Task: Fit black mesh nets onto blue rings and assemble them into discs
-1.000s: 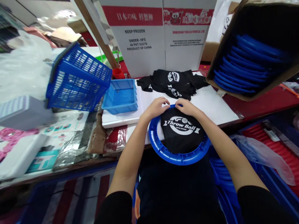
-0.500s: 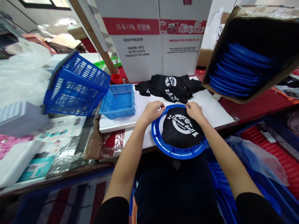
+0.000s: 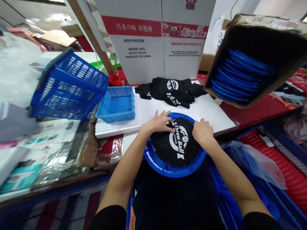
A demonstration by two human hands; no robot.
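Note:
A blue plastic ring [image 3: 176, 172] lies at the table's front edge, its near side over my lap. Black mesh fabric [image 3: 192, 150] printed "Throw Ball" fills most of its opening, with the lettering running downward. My left hand [image 3: 161, 122] rests at the ring's upper left, fingers spread over the rim and thumb on the mesh. At the upper right, my right hand [image 3: 203, 131] is closed on the rim, its fingertips partly hidden. Behind the ring lies a pile of black printed fabric pieces [image 3: 174, 91] on the white board [image 3: 208, 108].
A light blue tray [image 3: 116, 105] and a tilted blue basket [image 3: 69, 86] stand left. At the right, a tilted carton [image 3: 254, 20] holds several blue rings [image 3: 237, 80]. A tall white carton [image 3: 157, 57] stands behind. Blue bins [image 3: 271, 188] sit below the table at right.
The ring has turned clockwise, so its print now runs downward, and it sits closer to my body. My left fingers have spread, while my right hand has closed on the rim.

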